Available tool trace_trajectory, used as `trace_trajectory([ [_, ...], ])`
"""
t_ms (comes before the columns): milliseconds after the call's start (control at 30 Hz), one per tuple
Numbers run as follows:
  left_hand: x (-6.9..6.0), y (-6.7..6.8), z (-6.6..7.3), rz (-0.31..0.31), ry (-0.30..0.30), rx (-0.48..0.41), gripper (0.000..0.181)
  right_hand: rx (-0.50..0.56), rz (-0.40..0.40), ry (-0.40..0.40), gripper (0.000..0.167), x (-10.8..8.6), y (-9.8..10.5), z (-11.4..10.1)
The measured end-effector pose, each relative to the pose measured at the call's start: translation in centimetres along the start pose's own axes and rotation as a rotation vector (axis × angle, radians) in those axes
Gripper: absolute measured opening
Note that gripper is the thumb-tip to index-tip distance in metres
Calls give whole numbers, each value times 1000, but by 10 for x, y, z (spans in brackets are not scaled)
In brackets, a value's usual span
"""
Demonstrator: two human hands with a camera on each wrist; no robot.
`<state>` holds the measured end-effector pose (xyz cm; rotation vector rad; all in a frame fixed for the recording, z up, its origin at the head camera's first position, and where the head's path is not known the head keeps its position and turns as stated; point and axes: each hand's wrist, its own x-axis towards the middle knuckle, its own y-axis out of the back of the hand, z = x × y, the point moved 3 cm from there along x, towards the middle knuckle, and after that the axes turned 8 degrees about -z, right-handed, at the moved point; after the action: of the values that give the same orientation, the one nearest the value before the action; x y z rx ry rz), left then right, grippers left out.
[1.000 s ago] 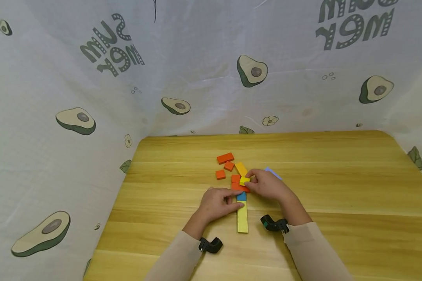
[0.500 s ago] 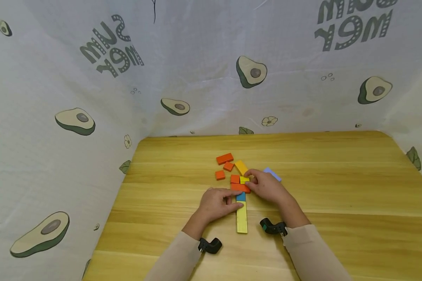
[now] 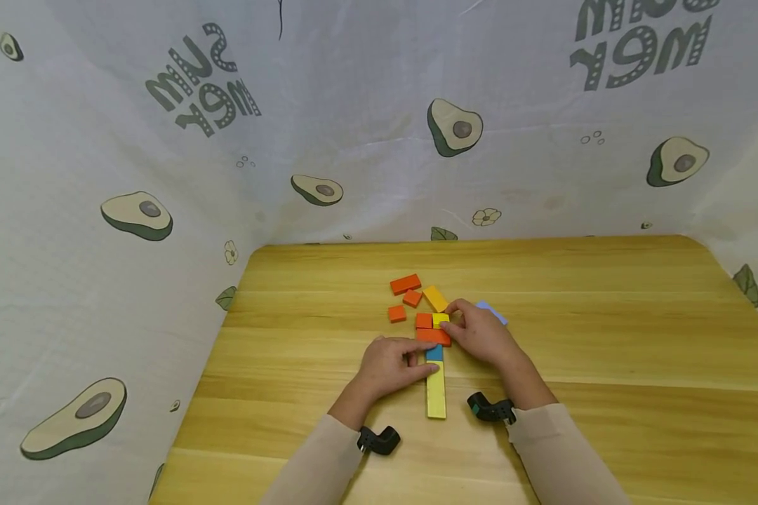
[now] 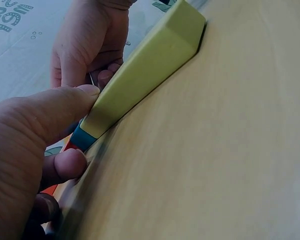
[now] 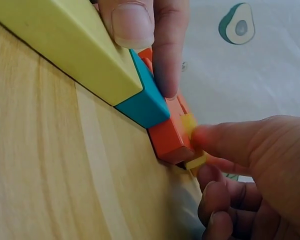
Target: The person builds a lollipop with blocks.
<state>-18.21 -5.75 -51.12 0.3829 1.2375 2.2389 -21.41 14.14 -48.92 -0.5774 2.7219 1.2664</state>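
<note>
A row of wooden blocks runs away from me: a long pale-yellow block [image 3: 436, 396], a blue block [image 3: 434, 353], then a red block [image 3: 432, 337] lying crosswise. Beyond it, a small red block [image 3: 424, 320] and a small yellow block [image 3: 440, 319] sit side by side. My left hand [image 3: 387, 366] touches the row from the left, thumb on the pale-yellow block and index finger by the blue and red blocks. My right hand [image 3: 482, 335] pinches the small yellow block between thumb and fingers. In the right wrist view those fingertips partly cover this yellow block [image 5: 189, 123].
Past the row lie an orange-yellow block [image 3: 435, 299], a longer red block [image 3: 406, 284] and two small red blocks [image 3: 412, 299]. A lavender block [image 3: 492, 312] lies behind the right hand. A printed curtain [image 3: 379, 140] rises at the wooden table's [image 3: 581, 280] back edge.
The small yellow block has gone from tilted over the crosswise red block to flat beside the small red one, moved by my right hand. My left hand stays in place.
</note>
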Motion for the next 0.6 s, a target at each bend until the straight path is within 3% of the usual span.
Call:
trace_trajectory([
  [267, 0, 1, 1, -3, 3, 0, 38, -26, 15, -55, 36, 0, -2, 1],
  [600, 0, 1, 2, -8, 10, -18, 38, -34, 27, -63, 35, -1, -3, -2],
])
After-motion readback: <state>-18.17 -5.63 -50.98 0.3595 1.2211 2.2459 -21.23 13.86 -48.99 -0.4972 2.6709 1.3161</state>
